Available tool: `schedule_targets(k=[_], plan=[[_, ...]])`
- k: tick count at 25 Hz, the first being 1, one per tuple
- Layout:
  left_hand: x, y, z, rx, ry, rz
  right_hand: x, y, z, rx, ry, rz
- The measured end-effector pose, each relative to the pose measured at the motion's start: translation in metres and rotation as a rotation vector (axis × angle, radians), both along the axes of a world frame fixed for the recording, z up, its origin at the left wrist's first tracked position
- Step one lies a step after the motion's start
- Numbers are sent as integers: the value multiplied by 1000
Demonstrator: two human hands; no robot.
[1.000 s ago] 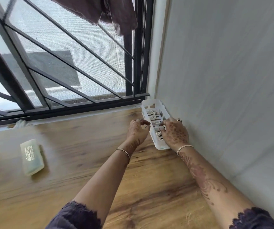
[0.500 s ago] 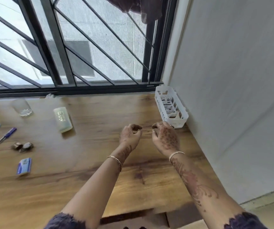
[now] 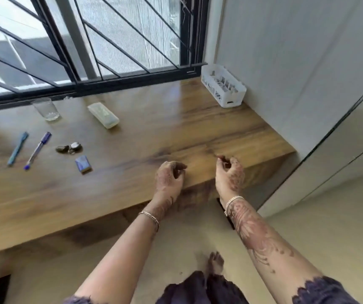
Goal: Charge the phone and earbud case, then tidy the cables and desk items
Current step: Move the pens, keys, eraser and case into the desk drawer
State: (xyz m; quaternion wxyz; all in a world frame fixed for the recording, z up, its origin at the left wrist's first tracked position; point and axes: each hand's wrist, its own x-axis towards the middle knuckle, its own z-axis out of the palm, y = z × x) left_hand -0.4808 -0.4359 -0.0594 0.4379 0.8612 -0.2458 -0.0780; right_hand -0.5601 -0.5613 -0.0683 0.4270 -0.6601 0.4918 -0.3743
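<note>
Basket (image 3: 231,97) sits against the wall, well beyond both empty grips.

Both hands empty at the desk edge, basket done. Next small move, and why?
Probably reach the left hand toward the two pens: they lie loose on the desk, the white basket sits against the wall, and the right hand holds nothing.

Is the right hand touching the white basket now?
Apart. The head view shows the right hand near the desk's front edge, bare wood between it and the white basket by the wall.
</note>
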Motion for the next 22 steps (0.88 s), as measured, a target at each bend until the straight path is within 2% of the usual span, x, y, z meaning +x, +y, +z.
schedule_targets(k=[2,4,6,9,13,17,22], plan=[[-23,27,-4,16,-90,-37,-23,19,-14,196,-168,-143],[-40,47,-7,58,-155,-88,-37,35,-36,501,-239,-215],[-43,62,-11,96,-229,-117,-45,55,-58,791,-197,-184],[-24,72,-13,121,-355,-146,-42,71,-63,1038,-245,-74],[-12,68,-18,127,-392,-136,-19,80,-66,1237,-511,126],[-18,63,-29,88,-426,-75,1,80,-102,1185,-517,88],[-24,65,-33,37,-426,-79,3,82,-108,1281,-742,104]])
